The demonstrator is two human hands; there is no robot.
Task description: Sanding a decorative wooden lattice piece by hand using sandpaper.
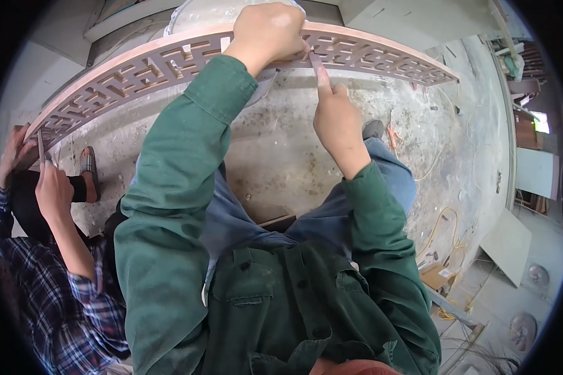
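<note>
A long wooden lattice panel [150, 70] with cut-out patterned openings arches across the far side of the view, held on edge. My left hand [270, 32] is closed over its top rail near the middle, fingers curled behind and partly hidden. My right hand [339, 122] grips a thin flat strip [317, 62], like a file or sanding stick, with the index finger stretched along it. The strip's tip meets the panel's openings just right of my left hand. A pale round-rimmed container [197, 15] stands behind and beneath the panel.
On the left a person in a plaid shirt [47, 294] holds the panel's end and a similar flat strip [41, 145]. An orange-handled tool [392, 134] and yellow cord [436, 228] lie on the stained floor [281, 144]. A cardboard piece [436, 276] lies at right.
</note>
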